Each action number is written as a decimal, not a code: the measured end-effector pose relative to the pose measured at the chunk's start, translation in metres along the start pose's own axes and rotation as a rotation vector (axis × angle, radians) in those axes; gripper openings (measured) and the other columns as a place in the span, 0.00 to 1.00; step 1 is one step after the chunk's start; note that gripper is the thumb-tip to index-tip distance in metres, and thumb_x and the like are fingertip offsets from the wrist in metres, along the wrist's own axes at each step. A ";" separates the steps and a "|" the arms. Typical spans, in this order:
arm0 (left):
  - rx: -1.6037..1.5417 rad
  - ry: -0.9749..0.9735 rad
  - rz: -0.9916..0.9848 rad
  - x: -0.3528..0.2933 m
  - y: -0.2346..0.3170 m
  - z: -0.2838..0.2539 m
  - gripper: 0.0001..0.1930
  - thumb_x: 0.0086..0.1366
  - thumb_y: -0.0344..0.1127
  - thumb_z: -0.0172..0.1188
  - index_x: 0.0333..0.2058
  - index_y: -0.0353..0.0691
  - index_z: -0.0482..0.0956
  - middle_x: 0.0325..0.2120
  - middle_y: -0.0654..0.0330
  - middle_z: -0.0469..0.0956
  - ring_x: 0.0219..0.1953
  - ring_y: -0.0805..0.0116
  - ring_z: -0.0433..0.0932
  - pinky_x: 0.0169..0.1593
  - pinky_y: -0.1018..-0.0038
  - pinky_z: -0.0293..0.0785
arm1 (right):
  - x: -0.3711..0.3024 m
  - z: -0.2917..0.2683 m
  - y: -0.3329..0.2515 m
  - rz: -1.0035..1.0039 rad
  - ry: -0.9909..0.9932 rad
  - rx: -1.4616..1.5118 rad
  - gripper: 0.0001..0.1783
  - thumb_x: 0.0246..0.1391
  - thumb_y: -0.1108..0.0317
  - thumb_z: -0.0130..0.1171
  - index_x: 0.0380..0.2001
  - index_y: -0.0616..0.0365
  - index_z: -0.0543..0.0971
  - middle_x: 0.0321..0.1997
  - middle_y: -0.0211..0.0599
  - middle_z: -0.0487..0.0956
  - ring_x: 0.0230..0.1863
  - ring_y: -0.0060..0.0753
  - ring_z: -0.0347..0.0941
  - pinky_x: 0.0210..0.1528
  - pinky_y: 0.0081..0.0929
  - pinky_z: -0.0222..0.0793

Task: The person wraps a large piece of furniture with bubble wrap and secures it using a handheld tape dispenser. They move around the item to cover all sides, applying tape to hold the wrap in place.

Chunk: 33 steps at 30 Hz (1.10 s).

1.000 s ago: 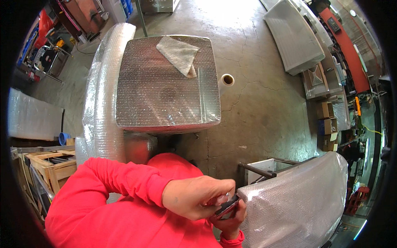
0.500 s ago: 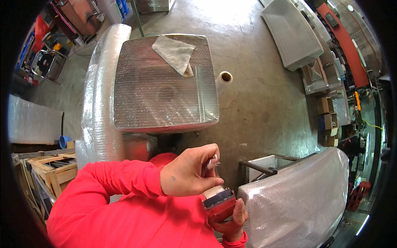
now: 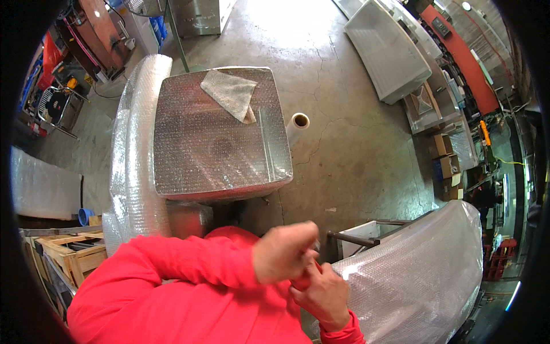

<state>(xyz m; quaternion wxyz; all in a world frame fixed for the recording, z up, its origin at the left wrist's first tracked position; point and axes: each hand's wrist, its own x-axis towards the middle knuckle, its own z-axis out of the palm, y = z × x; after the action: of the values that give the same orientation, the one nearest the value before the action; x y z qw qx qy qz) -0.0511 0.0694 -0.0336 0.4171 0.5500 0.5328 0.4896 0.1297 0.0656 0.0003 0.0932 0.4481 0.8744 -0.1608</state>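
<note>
In front of my chest, my right hand [image 3: 327, 293] is closed round a red tape dispenser [image 3: 301, 281], mostly hidden by the fingers. My left hand [image 3: 285, 252] is just above it, blurred, with its fingers curled in. A small clear bit, seemingly tape [image 3: 315, 246], shows at its fingertips. Ahead stands a large boxy item wrapped in bubble wrap [image 3: 220, 152], its top facing up. A folded grey cloth [image 3: 229, 93] lies on its far part.
A tall roll of bubble wrap [image 3: 140, 149] leans along the boxy item's left side. At its right, a film roll [image 3: 299, 121] stands on the concrete floor. Another wrapped piece [image 3: 412, 269] lies close on my right. A wooden crate [image 3: 77, 255] is at the left.
Both hands have drawn together, the left coming down and right over the dispenser, which has turned and is now mostly covered. The view has shifted slightly.
</note>
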 end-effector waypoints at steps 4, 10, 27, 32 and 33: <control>0.033 0.027 0.186 -0.005 0.052 0.027 0.15 0.60 0.36 0.72 0.31 0.41 0.71 0.25 0.58 0.72 0.26 0.58 0.75 0.33 0.70 0.71 | 0.018 0.104 0.022 -0.080 0.290 0.223 0.46 0.38 0.47 0.75 0.63 0.45 0.74 0.30 0.39 0.77 0.29 0.45 0.79 0.31 0.40 0.76; -0.654 -0.332 -0.124 0.008 0.005 -0.049 0.20 0.65 0.39 0.72 0.35 0.41 0.65 0.28 0.71 0.63 0.29 0.81 0.61 0.32 0.77 0.62 | 0.060 0.058 0.032 -0.040 0.442 0.304 0.59 0.31 0.45 0.80 0.70 0.49 0.70 0.28 0.41 0.77 0.26 0.47 0.77 0.29 0.42 0.75; -0.392 -0.747 -0.224 -0.082 -0.079 -0.069 0.23 0.76 0.52 0.55 0.32 0.36 0.76 0.34 0.64 0.76 0.38 0.75 0.72 0.42 0.73 0.69 | 0.267 0.076 -0.008 -0.963 0.610 -0.139 0.38 0.51 0.49 0.70 0.65 0.40 0.72 0.46 0.27 0.73 0.53 0.33 0.72 0.69 0.39 0.56; -0.732 0.178 -0.433 -0.059 -0.064 -0.062 0.24 0.76 0.49 0.55 0.21 0.44 0.70 0.18 0.68 0.71 0.19 0.77 0.71 0.31 0.75 0.71 | 0.195 0.055 -0.024 -0.708 0.690 0.501 0.40 0.64 0.37 0.54 0.65 0.59 0.71 0.61 0.42 0.74 0.63 0.47 0.70 0.70 0.45 0.58; -0.819 0.193 -0.370 -0.045 -0.062 -0.061 0.21 0.76 0.48 0.55 0.24 0.44 0.70 0.18 0.68 0.70 0.20 0.77 0.71 0.31 0.75 0.71 | 0.173 0.060 -0.026 -0.662 0.705 0.713 0.42 0.66 0.35 0.49 0.65 0.63 0.70 0.63 0.47 0.73 0.65 0.51 0.69 0.69 0.47 0.59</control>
<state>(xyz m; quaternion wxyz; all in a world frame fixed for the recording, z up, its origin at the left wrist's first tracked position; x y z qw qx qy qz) -0.1201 0.0260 -0.0879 0.6290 0.1873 0.4212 0.6261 0.0098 0.1597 -0.1039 -0.4137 0.1819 0.8378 -0.3063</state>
